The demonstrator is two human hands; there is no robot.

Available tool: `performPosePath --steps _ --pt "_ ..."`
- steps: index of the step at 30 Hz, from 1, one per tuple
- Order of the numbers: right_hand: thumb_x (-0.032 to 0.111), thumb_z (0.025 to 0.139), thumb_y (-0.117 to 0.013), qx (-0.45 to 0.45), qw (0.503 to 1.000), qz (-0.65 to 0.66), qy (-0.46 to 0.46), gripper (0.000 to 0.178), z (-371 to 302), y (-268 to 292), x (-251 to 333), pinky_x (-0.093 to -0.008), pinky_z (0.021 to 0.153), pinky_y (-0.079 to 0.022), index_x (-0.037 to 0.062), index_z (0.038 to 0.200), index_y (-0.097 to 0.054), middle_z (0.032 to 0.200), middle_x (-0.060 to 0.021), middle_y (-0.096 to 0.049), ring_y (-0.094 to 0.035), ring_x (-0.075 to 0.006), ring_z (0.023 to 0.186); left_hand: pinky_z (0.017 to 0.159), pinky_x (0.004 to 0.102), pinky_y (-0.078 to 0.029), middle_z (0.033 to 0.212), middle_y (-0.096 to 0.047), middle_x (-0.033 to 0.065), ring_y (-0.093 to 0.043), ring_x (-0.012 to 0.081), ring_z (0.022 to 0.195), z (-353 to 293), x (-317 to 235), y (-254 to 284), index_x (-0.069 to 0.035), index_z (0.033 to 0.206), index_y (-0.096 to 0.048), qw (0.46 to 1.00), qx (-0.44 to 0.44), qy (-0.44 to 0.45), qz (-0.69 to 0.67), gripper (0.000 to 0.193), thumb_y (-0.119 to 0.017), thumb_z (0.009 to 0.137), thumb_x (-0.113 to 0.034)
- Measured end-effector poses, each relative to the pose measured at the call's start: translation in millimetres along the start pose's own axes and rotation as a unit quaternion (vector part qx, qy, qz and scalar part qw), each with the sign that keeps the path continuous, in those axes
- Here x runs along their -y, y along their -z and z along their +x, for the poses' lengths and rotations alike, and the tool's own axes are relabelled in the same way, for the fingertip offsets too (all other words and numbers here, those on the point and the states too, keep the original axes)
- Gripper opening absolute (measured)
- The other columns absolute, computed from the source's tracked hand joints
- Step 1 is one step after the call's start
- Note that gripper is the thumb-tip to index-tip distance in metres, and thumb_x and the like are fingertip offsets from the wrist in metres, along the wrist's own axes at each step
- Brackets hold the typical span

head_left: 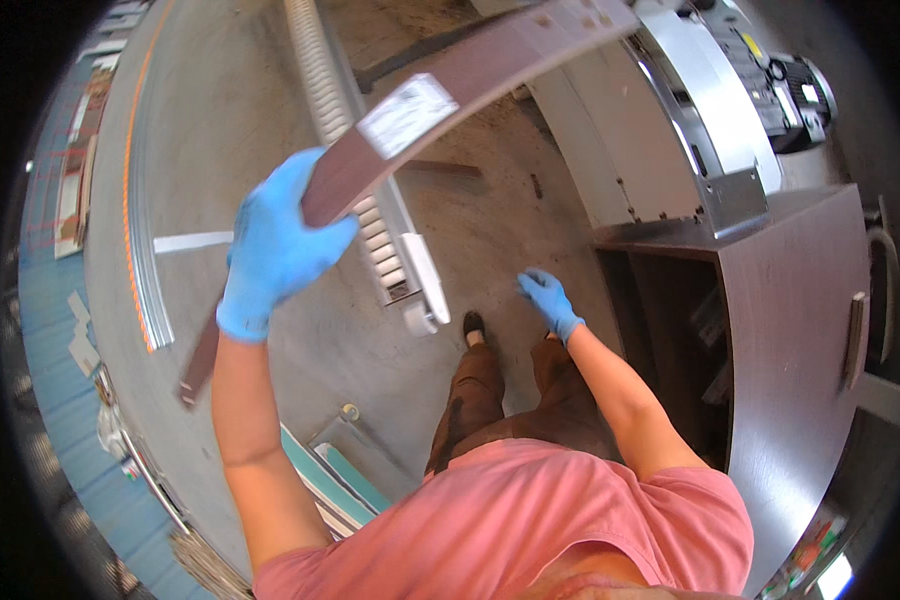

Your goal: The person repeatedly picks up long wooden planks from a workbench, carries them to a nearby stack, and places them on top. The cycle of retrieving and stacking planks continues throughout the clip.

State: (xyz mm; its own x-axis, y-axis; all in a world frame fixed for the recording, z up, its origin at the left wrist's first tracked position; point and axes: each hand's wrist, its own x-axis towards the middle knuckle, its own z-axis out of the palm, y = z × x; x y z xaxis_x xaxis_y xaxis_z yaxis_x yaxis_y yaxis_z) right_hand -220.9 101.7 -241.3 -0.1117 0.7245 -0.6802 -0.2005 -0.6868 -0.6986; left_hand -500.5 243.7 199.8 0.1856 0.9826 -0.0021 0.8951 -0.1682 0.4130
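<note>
A brown board with a white label is gripped by the left hand, fingers clamped around it; it is held raised across a roller track; the right hand is held low near a brown cabinet; whether its fingers are together cannot be told.

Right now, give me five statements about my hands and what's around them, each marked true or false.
1. The blue-gloved left hand grips a long dark-brown board. True.
2. Both hands grip that board. False: the blue-gloved right hand is apart from it.
3. A grey metal track with white rollers is left of the right hand. True.
4. The board's face is bare. False: a white rectangular label is on it.
5. A dark-brown box-shaped stand with an open side is right of the right hand. True.
</note>
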Motion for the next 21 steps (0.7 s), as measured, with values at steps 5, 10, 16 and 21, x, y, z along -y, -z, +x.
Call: performPosePath --steps 5,10,16,21 --pt "0.036 0.095 -0.078 0.01 0.972 -0.235 -0.031 0.062 -36.3 -59.2 -56.1 -0.0352 0.098 -0.054 -0.0076 0.137 -0.062 0.13 -0.0174 -0.07 -0.067 -0.0228 0.115 0.078 0.0343 -0.055 0.096 -0.068 0.0104 -0.062 0.0157 0.085 -169.9 100.3 58.6 0.002 0.119 -0.063 0.956 -0.083 0.234 -0.158 0.044 -0.081 0.082 -0.014" --pt "0.045 0.092 -0.072 0.137 0.879 -0.432 -0.147 0.069 -36.4 -191.2 -113.0 -0.0416 0.104 -0.053 -0.001 0.142 -0.063 0.131 -0.0226 -0.071 -0.068 -0.0338 0.122 0.07 0.0338 -0.053 0.093 -0.063 0.0049 -0.057 0.0143 0.08 -318.3 244.6 -6.6 0.0 0.113 -0.06 0.885 -0.164 0.348 -0.263 0.042 -0.085 0.082 -0.015" --pt "0.039 0.093 -0.064 0.1 0.81 -0.57 -0.095 0.061 83.6 -353.8 -186.9 -0.0459 0.109 -0.051 0.0036 0.143 -0.063 0.142 -0.0236 -0.065 -0.062 -0.0388 0.132 0.066 0.0351 -0.051 0.087 -0.06 0.0024 -0.056 0.0127 0.076 -394.3 422.6 -132.5 -0.002 0.103 -0.058 0.799 -0.1 0.476 -0.352 0.037 -0.083 0.082 -0.018" --pt "0.042 0.095 -0.063 0.037 0.744 -0.668 0.011 0.057 259.3 -402.6 -162.2 -0.047 0.113 -0.047 0.0061 0.139 -0.064 0.146 -0.0224 -0.061 -0.059 -0.0411 0.134 0.066 0.0343 -0.051 0.085 -0.06 0.0038 -0.057 0.0129 0.075 -432.3 517.9 -244.4 -0.001 0.101 -0.057 0.765 -0.076 0.524 -0.367 0.037 -0.083 0.08 -0.017"
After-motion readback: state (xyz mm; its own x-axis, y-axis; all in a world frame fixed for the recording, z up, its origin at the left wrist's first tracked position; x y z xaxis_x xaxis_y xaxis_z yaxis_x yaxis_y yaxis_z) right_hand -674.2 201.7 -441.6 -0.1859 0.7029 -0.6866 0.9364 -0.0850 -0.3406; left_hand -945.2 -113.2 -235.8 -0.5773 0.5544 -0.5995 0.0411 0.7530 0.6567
